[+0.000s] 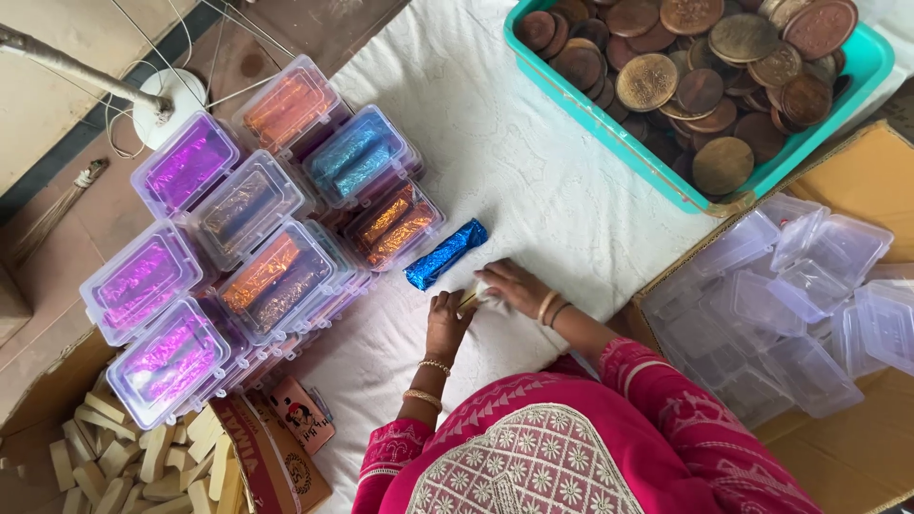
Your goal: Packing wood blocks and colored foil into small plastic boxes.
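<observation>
Head view: pink embroidered sleeve nearest the lens. Left hand (446,322) and right hand (512,286) meet on the white cloth (495,152), fingers closed together on a small pale bar (469,298) between them. Blue foil-wrapped bar (446,253) lies just beside, finished. Filled clear boxes (238,257) stacked at left; unwrapped pale bars (114,466), empty boxes (790,314), brown discs in teal tray (609,143) remain.

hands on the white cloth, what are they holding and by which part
Left hand and right hand pinch a small pale stick-like piece between them, one hand at each end. What it is cannot be told. The blue foil-wrapped bar lies untouched.
</observation>
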